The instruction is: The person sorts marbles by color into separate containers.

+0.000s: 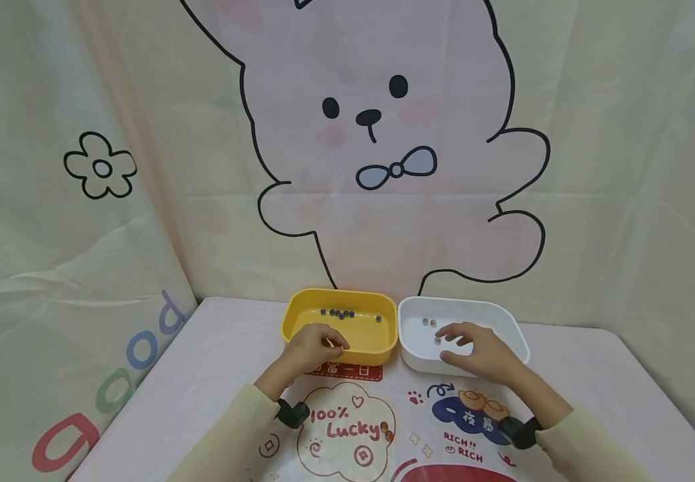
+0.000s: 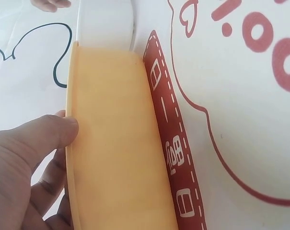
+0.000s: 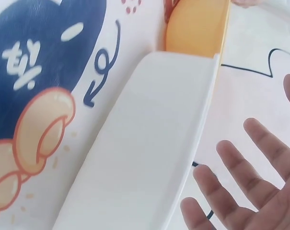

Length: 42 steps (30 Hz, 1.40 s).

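My left hand (image 1: pixel 314 347) is at the near rim of a yellow tray (image 1: pixel 367 340). Its thumb (image 2: pixel 63 130) lies over the outside of that rim and its curled fingers reach behind it, partly hidden by the wall. Several small dark blue beads (image 1: pixel 341 314) lie in this tray, most in a row near the back. Over a white tray (image 1: pixel 426 363) my right hand (image 1: pixel 481 351) hovers with fingers spread and nothing in them. Two pale beads (image 1: pixel 429 323) sit toward the back of the white tray, and another bead (image 1: pixel 438 340) lies just under the right fingertips.
Both trays stand side by side at the back of a table (image 1: pixel 233 335) with a printed cover. Close behind them hangs a curtain (image 1: pixel 612 254) with a bear drawing. Dark bands (image 1: pixel 292 414) circle both wrists below pale sleeves.
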Each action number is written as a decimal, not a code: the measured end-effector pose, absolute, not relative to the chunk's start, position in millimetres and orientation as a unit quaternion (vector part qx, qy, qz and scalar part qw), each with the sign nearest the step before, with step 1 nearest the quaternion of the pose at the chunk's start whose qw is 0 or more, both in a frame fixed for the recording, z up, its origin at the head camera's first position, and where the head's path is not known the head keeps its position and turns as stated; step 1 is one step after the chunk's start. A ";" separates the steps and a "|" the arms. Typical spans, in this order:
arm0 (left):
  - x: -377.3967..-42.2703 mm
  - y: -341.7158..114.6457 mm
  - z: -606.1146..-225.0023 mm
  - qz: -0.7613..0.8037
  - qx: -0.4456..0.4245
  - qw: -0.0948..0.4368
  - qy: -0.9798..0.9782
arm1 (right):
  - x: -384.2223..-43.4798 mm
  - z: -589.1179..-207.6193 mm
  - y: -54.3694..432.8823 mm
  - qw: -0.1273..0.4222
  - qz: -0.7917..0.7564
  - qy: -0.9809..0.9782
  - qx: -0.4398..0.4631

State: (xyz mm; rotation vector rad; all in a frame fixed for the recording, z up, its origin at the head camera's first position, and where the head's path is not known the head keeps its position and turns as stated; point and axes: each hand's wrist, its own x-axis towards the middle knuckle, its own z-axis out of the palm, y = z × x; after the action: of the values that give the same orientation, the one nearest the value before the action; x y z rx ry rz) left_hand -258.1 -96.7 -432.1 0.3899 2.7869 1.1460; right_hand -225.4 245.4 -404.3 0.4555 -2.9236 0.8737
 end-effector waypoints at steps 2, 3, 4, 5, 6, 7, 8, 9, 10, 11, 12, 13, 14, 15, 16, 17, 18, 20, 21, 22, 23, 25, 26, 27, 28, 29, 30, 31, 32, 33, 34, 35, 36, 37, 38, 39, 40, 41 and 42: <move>-258.3 -96.5 -432.0 0.377 0.129 0.050 0.916 | -222.3 -403.1 243.4 0.038 0.278 -0.948 0.152; -258.4 -96.5 -432.0 0.377 0.130 0.050 0.916 | -220.7 -402.7 242.5 0.043 0.276 -0.948 0.153; -258.5 -96.5 -432.2 0.376 0.132 0.049 0.916 | -219.2 -402.5 241.4 0.047 0.276 -0.948 0.153; -258.7 -96.5 -432.4 0.375 0.133 0.048 0.916 | -217.8 -402.4 240.3 0.049 0.279 -0.947 0.155; -258.7 -96.5 -432.6 0.375 0.134 0.047 0.916 | -216.1 -402.2 239.0 0.049 0.283 -0.945 0.156; -258.7 -96.6 -432.7 0.375 0.135 0.047 0.916 | -214.7 -402.4 237.9 0.048 0.286 -0.944 0.157; -258.9 -96.7 -433.0 0.375 0.134 0.047 0.916 | -213.0 -402.7 236.2 0.046 0.292 -0.942 0.156; -258.8 -96.7 -433.0 0.375 0.133 0.047 0.916 | -211.4 -403.0 234.7 0.044 0.296 -0.941 0.157; -258.7 -96.8 -433.1 0.375 0.133 0.047 0.916 | -209.7 -403.1 232.9 0.043 0.300 -0.940 0.159; -258.6 -96.8 -433.0 0.376 0.132 0.047 0.916 | -208.1 -403.4 231.1 0.041 0.302 -0.938 0.162; -258.6 -96.8 -433.1 0.376 0.131 0.047 0.916 | -206.2 -403.3 229.1 0.041 0.305 -0.937 0.165; -258.5 -96.8 -432.9 0.376 0.130 0.047 0.916 | -204.5 -403.4 227.3 0.041 0.306 -0.936 0.169; -258.5 -96.8 -432.8 0.375 0.130 0.047 0.916 | -202.6 -403.7 225.0 0.040 0.307 -0.935 0.171; -258.3 -96.8 -432.7 0.375 0.130 0.046 0.916 | -200.7 -404.0 222.7 0.038 0.311 -0.934 0.171; -258.4 -96.7 -432.8 0.375 0.131 0.046 0.916 | -198.8 -404.4 220.4 0.035 0.315 -0.933 0.171; -258.5 -96.6 -432.7 0.376 0.132 0.045 0.916 | -196.7 -404.9 218.1 0.030 0.321 -0.931 0.169; -258.5 -96.6 -433.0 0.375 0.132 0.044 0.916 | -194.7 -405.6 215.7 0.025 0.326 -0.931 0.165; -258.6 -96.5 -433.2 0.376 0.132 0.044 0.916 | -191.4 -407.5 211.2 0.016 0.330 -0.930 0.162; -258.6 -96.4 -433.1 0.376 0.131 0.044 0.916 | -190.1 -408.1 209.4 0.011 0.331 -0.929 0.164; -258.5 -96.3 -433.1 0.377 0.131 0.044 0.916 | -188.9 -408.8 207.7 0.007 0.329 -0.929 0.167; -258.4 -96.2 -433.0 0.378 0.131 0.045 0.916 | -187.8 -409.4 206.2 0.006 0.326 -0.929 0.174; -258.3 -96.1 -432.6 0.378 0.129 0.046 0.915 | -185.1 -410.2 202.4 0.003 0.315 -0.931 0.182; -258.2 -96.1 -432.5 0.378 0.130 0.046 0.915 | -183.8 -410.6 200.8 0.002 0.311 -0.932 0.189; -258.0 -96.1 -432.4 0.379 0.130 0.047 0.915 | -182.3 -411.1 198.9 -0.001 0.308 -0.932 0.191; -258.0 -96.1 -432.3 0.379 0.130 0.047 0.915 | -180.7 -411.8 197.0 -0.003 0.306 -0.932 0.193; -258.1 -96.2 -432.3 0.378 0.129 0.048 0.915 | -179.2 -412.5 195.2 -0.005 0.304 -0.932 0.199; -258.1 -96.3 -432.2 0.378 0.130 0.048 0.915 | -177.5 -413.3 193.4 -0.008 0.304 -0.931 0.202; -258.0 -96.4 -432.2 0.378 0.130 0.048 0.915 | -176.5 -414.4 192.3 -0.011 0.306 -0.928 0.211; -257.9 -96.4 -432.4 0.378 0.130 0.048 0.915 | -175.3 -415.6 191.3 -0.013 0.308 -0.925 0.221; -257.8 -96.4 -432.4 0.379 0.130 0.048 0.915 | -174.1 -416.7 190.2 -0.016 0.311 -0.923 0.226; -257.8 -96.4 -432.4 0.379 0.129 0.048 0.915 | -173.0 -417.6 189.2 -0.019 0.314 -0.920 0.232; -257.7 -96.3 -432.6 0.379 0.129 0.048 0.915 | -172.1 -418.5 188.1 -0.022 0.316 -0.918 0.238; -257.7 -96.2 -432.6 0.380 0.128 0.049 0.915 | -171.3 -419.4 187.0 -0.026 0.318 -0.917 0.239; -257.6 -96.3 -433.0 0.379 0.128 0.049 0.915 | -170.8 -420.5 185.6 -0.032 0.318 -0.917 0.238; -257.6 -96.4 -433.2 0.380 0.127 0.049 0.915 | -170.3 -421.4 184.0 -0.038 0.317 -0.918 0.236; -257.6 -96.4 -433.2 0.380 0.127 0.049 0.915 | -169.9 -422.1 182.4 -0.046 0.319 -0.918 0.233; -257.6 -96.5 -433.2 0.381 0.127 0.048 0.915 | -169.7 -422.8 180.6 -0.054 0.317 -0.918 0.231; -257.6 -96.5 -433.2 0.381 0.127 0.047 0.914 | -169.4 -423.8 178.9 -0.060 0.313 -0.920 0.229; -257.6 -96.6 -433.0 0.382 0.128 0.046 0.914 | -169.1 -424.8 177.2 -0.066 0.311 -0.920 0.228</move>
State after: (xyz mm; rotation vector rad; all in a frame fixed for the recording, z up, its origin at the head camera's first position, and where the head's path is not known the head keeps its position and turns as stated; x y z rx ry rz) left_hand -257.6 -96.6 -433.0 0.3894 2.7902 1.1651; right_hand -169.1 177.2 -424.8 0.7473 -3.0187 1.0215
